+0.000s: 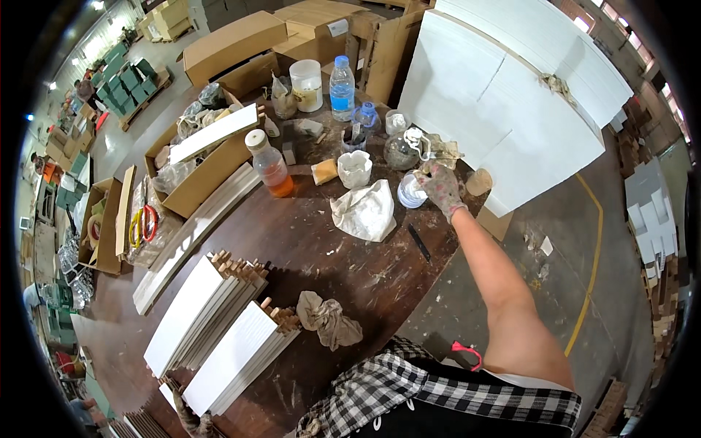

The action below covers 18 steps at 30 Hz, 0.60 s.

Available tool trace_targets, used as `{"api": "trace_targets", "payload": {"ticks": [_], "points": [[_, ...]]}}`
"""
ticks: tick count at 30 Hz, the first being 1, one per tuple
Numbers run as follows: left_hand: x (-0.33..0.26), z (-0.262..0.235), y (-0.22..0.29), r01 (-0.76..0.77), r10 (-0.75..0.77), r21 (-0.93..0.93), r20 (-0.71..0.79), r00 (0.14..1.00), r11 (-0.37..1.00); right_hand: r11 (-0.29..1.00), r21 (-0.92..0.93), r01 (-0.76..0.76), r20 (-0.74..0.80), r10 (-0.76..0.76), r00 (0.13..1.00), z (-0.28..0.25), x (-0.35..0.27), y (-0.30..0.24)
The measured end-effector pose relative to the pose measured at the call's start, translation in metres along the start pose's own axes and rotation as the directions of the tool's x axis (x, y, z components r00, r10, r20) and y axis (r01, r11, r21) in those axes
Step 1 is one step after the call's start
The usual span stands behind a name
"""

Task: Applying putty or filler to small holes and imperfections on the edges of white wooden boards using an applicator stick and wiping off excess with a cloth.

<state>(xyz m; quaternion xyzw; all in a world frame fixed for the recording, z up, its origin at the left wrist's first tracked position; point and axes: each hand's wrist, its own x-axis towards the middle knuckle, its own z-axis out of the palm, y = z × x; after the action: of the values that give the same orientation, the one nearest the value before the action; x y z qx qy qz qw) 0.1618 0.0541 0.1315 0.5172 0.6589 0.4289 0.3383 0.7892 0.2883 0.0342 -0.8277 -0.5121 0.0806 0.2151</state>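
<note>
My right hand [442, 188], in a stained, patterned glove, reaches to the far right of the table. Its fingers are curled at the mouth of a small white tub [410, 194]; whatever they pinch is hidden. At the lower left, my gloved left hand [191, 417] is closed around the near end of a white board [168, 396], partly cut off by the picture's edge. Beside it lie two stacks of white boards [191, 310] with wooden dowels [241, 266] at their far ends. A crumpled brown rag [328, 320] lies right of them.
Around the tub stand a white cup [355, 169], a white plastic bag [365, 212], a bottle of orange liquid [273, 169] and a water bottle [341, 89]. A black blade-like tool [419, 243] lies near the table's right edge. Tall white panels [504, 95] stand behind.
</note>
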Motion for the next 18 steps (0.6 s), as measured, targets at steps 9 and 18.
{"api": "trace_targets", "payload": {"ticks": [9,18], "points": [[0.0,0.002,-0.008,-0.004,0.003,-0.093,-0.005,1.0,0.996,0.946,0.323,0.025,-0.133,0.019,0.991,0.004,0.008,0.021],[-0.003,-0.004,-0.029,0.002,-0.004,-0.052,-0.034,0.999,0.999,0.734,0.671,0.101,-0.003,-0.133,0.991,0.019,-0.022,-0.023]]}}
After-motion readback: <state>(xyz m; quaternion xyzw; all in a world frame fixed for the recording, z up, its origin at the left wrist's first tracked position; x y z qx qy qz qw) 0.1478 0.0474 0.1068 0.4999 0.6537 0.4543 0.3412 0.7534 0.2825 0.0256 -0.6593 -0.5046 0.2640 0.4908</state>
